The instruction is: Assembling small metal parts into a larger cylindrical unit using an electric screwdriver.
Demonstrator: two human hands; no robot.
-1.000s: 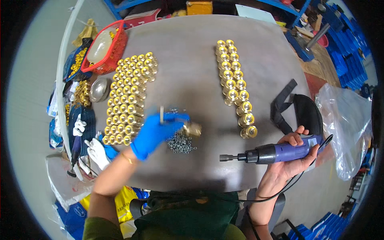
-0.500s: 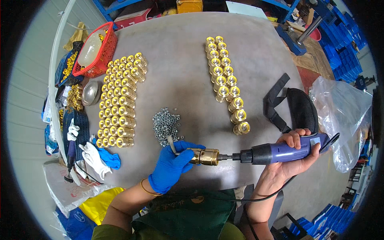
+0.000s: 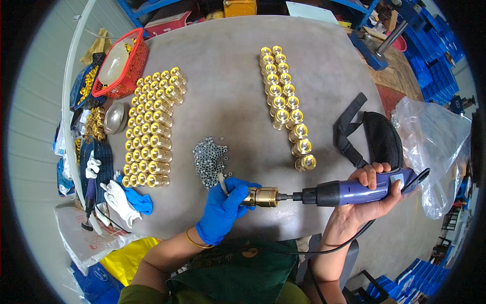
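Note:
My left hand (image 3: 220, 213), in a blue glove, is closed around a brass fitting (image 3: 266, 197) lying level above the table's near side. A thin pale rod (image 3: 223, 183) sticks up from between its fingers. My bare right hand (image 3: 372, 195) grips a purple electric screwdriver (image 3: 349, 192) from below and behind. The black nose of the screwdriver points left, and its bit reaches the open end of the fitting; how deep it goes inside is hidden. Just beyond my left hand lies a heap of small steel nuts (image 3: 207, 161).
Upright brass fittings (image 3: 148, 129) fill a block at left; more brass fittings (image 3: 278, 101) form a double row right of centre. A black strapped pouch (image 3: 380, 137) and clear plastic bag (image 3: 430, 152) lie right. A red basket (image 3: 132, 68) and gloves (image 3: 121, 202) sit left.
My left hand and its end of the fitting have shifted slightly right. The screwdriver has tilted and moved a little, with its bit still at the fitting.

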